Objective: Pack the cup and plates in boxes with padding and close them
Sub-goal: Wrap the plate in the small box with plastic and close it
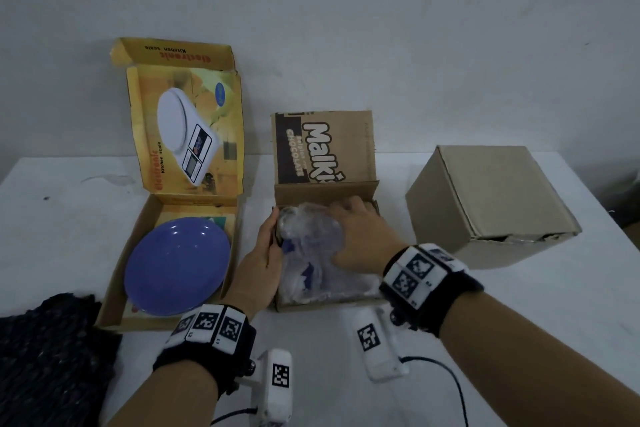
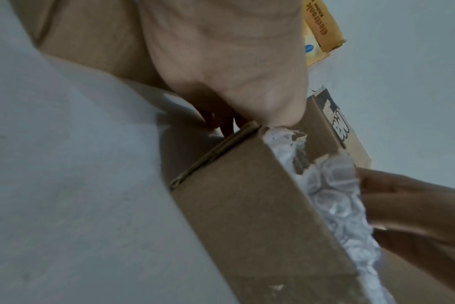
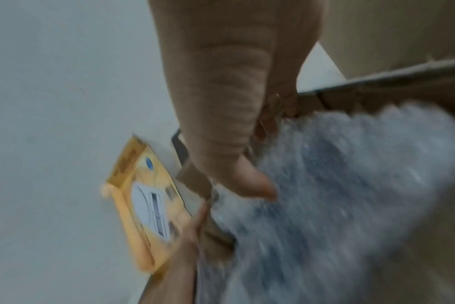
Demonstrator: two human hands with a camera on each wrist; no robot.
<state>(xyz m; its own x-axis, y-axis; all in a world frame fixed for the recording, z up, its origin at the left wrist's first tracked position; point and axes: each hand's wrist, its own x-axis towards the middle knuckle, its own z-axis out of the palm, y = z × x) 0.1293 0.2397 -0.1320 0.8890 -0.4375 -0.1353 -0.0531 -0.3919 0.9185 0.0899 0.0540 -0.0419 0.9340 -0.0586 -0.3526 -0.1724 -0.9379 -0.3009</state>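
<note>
- Pressing down with spread, fairly straight fingers, the right hand (image 1: 356,236) lies flat on a clear bubble-wrap sheet (image 1: 311,253) that fills the open brown cardboard box printed "Malki" (image 1: 325,191), at the middle of the white bench (image 1: 519,305).
- The left hand (image 1: 266,253) is at the left wall of that box; in the left wrist view the thumb (image 2: 273,98) hooks over the rim onto the padding while the other fingers stay outside the wall, so the hand pinches the box wall.
- A purplish-blue shape shows through the wrap (image 1: 304,274); it is too blurred to tell whether it is a plate or the cup.
- The box's lid flap (image 1: 322,146) stands upright at its far side.
- Just left of it lies an open yellow kitchen-scale carton (image 1: 114,288) with its printed lid (image 1: 187,128) raised; a round blue plate (image 1: 176,267) lies uncovered in its tray, tilted against the near left corner.
- Towards the bench's right edge stands a plain brown cardboard box (image 1: 491,201), flaps folded shut, well apart from both hands.
- A dark knitted cloth (image 1: 52,357) lies at the near left corner of the bench.
- The right wrist view is motion-blurred; it shows only the thumb (image 3: 247,181) over the wrap.
</note>
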